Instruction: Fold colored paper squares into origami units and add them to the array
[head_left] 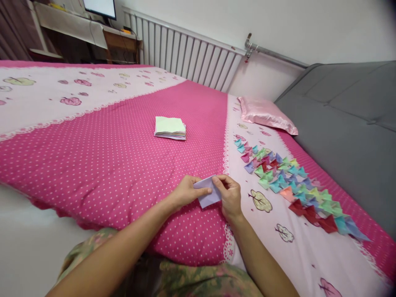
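Observation:
A lavender sheet of paper (208,194), partly folded, is pinched between both hands just above the pink dotted bedspread (117,156). My left hand (185,192) grips its left edge with thumb on top. My right hand (228,194) pinches its right edge, fingers curled. A stack of pale coloured paper squares (170,127) lies on the bed beyond the hands. To the right, several folded paper pieces (293,187) in blue, green, red and pink lie in a long diagonal band on the light pink strip.
A pink satin pillow (266,114) lies at the head of the bed against a grey padded headboard (349,123). A white radiator (185,53) lines the far wall, and a desk with a monitor (99,8) stands at the back left.

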Demonstrator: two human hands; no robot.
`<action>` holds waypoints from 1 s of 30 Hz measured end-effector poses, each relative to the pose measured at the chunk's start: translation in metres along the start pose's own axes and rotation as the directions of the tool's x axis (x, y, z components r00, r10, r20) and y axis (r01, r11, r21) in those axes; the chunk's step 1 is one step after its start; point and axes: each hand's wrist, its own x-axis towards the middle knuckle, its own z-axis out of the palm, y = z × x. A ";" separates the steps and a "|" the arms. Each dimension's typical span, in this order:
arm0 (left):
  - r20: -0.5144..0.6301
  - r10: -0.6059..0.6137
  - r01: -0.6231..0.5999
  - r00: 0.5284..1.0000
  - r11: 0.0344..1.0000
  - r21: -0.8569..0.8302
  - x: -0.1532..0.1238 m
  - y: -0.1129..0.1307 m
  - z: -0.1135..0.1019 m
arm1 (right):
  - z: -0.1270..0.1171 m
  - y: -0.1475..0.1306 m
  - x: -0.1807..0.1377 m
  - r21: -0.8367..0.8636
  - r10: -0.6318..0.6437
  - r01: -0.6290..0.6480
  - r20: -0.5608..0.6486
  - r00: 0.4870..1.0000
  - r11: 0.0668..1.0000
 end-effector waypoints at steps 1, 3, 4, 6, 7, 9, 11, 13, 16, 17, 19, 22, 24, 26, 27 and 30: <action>-0.002 -0.017 0.017 1.000 1.000 -0.012 0.000 0.000 0.000 | 0.000 0.000 0.000 0.019 0.012 -0.012 -0.019 1.000 1.000; 0.012 -0.044 0.045 0.999 0.998 -0.048 0.000 0.000 -0.001 | -0.001 0.000 0.002 0.075 0.059 -0.055 -0.061 0.996 0.996; 0.030 -0.057 0.059 0.998 0.996 -0.064 0.000 0.000 -0.002 | -0.001 0.000 0.003 0.104 0.088 -0.079 -0.083 0.993 0.991; 0.074 -0.079 0.085 0.994 0.994 -0.073 0.000 0.001 -0.003 | -0.001 0.000 0.005 0.150 0.135 -0.115 -0.129 0.982 0.982; 0.093 -0.085 0.092 0.992 0.993 -0.070 0.000 0.001 -0.003 | -0.002 0.000 0.005 0.167 0.151 -0.125 -0.151 0.977 0.978; 0.114 -0.089 0.096 0.990 0.994 -0.058 0.000 0.000 -0.003 | -0.002 0.001 0.007 0.194 0.177 -0.142 -0.176 0.968 0.971; 0.108 -0.083 0.090 0.991 0.994 -0.056 0.001 -0.001 -0.004 | -0.003 0.001 0.008 0.215 0.204 -0.165 -0.173 0.964 0.963; 0.093 -0.082 0.087 0.992 0.995 -0.052 0.002 -0.003 -0.004 | -0.003 0.002 0.008 0.222 0.223 -0.185 -0.159 0.962 0.957; 0.085 -0.082 0.086 0.993 0.996 -0.033 0.003 -0.004 -0.005 | -0.003 0.003 0.008 0.222 0.227 -0.189 -0.159 0.961 0.956; 0.084 -0.084 0.087 0.993 0.996 -0.026 0.003 -0.005 -0.005 | -0.003 0.003 0.008 0.226 0.226 -0.187 -0.163 0.960 0.956; 0.082 -0.087 0.089 0.993 0.996 -0.013 0.003 -0.005 -0.006 | -0.003 0.003 0.009 0.236 0.222 -0.179 -0.170 0.960 0.955; 0.090 -0.086 0.085 0.992 0.996 0.021 0.002 -0.005 -0.006 | -0.002 0.003 0.009 0.254 0.226 -0.180 -0.167 0.960 0.950; 0.090 -0.088 0.084 0.992 0.995 0.049 0.001 -0.004 -0.006 | -0.003 0.002 0.010 0.260 0.229 -0.185 -0.150 0.962 0.948; 0.089 -0.085 0.079 0.992 0.994 0.072 0.000 -0.003 -0.006 | -0.005 0.002 0.011 0.260 0.224 -0.188 -0.117 0.968 0.947; 0.093 -0.083 0.075 0.992 0.994 0.083 0.000 -0.003 -0.007 | -0.007 0.001 0.011 0.257 0.219 -0.187 -0.101 0.971 0.948; 0.103 -0.069 0.056 0.992 0.991 0.124 0.001 -0.004 -0.008 | -0.011 0.001 0.013 0.244 0.203 -0.180 -0.071 0.977 0.953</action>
